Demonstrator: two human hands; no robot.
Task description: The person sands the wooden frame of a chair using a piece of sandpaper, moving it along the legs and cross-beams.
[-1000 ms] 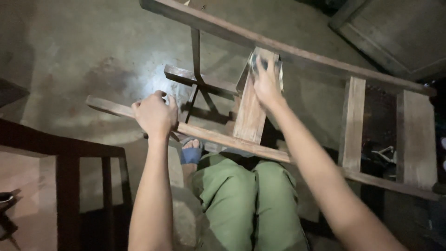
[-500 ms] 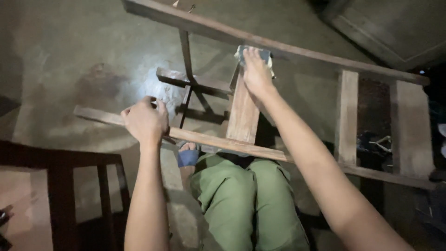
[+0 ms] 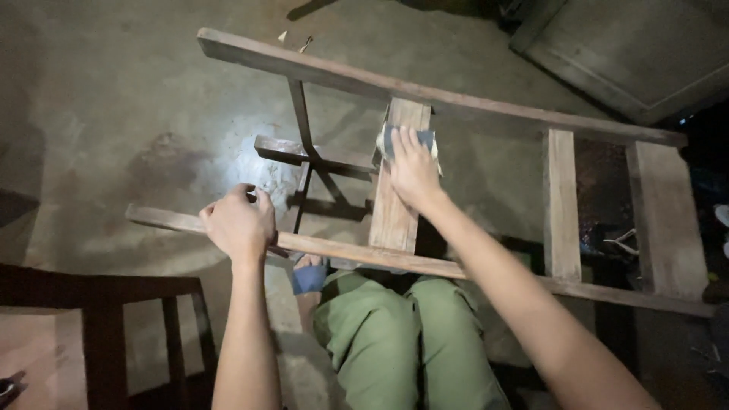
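Bare, stained concrete floor [image 3: 114,114], dimly lit, with a glare patch. A wooden frame [image 3: 425,95] is propped over the knees, long rails running left to right. Its near rail is gripped tight by the left hand [image 3: 237,224]; sandpaper [image 3: 406,140] is pressed flat on a slat [image 3: 399,190] by the right hand [image 3: 414,171].

Count: two hands [image 3: 239,224] [image 3: 412,171]; one wooden frame [image 3: 395,220] with two long rails and three flat slats; one sanding pad [image 3: 406,140]; one dark chair [image 3: 99,319] at 8 o'clock.
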